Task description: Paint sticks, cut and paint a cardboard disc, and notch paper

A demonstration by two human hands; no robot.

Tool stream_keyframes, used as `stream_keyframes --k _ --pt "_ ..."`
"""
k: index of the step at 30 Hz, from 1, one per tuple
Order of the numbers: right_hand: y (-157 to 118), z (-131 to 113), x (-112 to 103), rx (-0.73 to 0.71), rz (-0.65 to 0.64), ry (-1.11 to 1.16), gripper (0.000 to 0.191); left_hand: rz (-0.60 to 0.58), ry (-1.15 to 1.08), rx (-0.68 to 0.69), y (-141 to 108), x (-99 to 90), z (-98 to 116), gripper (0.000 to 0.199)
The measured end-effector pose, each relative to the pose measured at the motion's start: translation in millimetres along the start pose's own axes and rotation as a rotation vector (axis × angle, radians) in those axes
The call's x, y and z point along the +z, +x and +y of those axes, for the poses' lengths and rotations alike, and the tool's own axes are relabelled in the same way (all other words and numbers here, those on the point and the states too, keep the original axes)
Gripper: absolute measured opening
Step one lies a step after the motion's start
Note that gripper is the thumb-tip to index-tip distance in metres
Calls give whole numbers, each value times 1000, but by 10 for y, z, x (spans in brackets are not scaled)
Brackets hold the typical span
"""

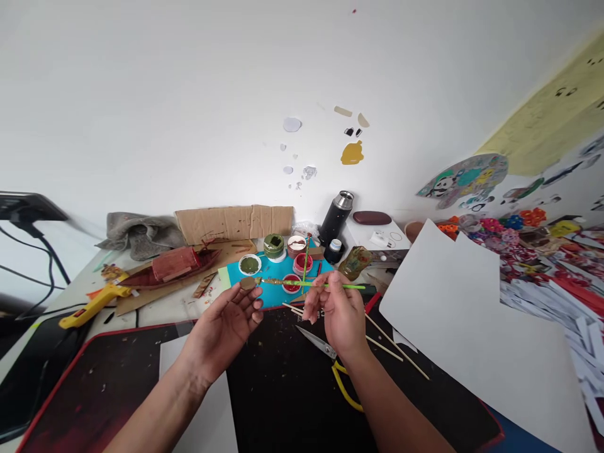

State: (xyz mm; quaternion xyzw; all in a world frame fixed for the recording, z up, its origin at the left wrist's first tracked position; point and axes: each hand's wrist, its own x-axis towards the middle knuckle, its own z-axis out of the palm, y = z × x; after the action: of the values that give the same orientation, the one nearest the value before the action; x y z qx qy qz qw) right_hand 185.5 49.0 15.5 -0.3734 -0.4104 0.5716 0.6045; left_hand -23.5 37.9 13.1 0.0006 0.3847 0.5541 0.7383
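Between the fingertips of my left hand (226, 321) is a small round brown disc (247, 284), held up above the desk mat. My right hand (340, 308) is closed around a paintbrush (325, 285) with a green handle. Its bristle end points left and meets, or nearly meets, the disc's right edge. Behind the hands, paint pots stand on a blue sheet (231, 284): a green one (274, 246), a red one (302, 263) and a whitish one (297, 243). A second green brush (306, 259) rests upright across the red pot.
Yellow-handled scissors (325, 345) and thin wooden sticks (399, 349) lie on the black mat (278, 390). At left are a red model boat (174, 267) and a yellow glue gun (94, 305). A black thermos (336, 217) stands behind; white sheets (472, 333) cover the right.
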Motion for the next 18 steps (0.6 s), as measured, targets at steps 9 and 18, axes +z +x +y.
stream_keyframes --k 9,18 --pt "-163 43 65 -19 29 12 56 -81 -9 17 -80 -83 -129 6" --pt "-173 37 41 -32 19 0 55 -112 13 25 -75 -97 -172 10"
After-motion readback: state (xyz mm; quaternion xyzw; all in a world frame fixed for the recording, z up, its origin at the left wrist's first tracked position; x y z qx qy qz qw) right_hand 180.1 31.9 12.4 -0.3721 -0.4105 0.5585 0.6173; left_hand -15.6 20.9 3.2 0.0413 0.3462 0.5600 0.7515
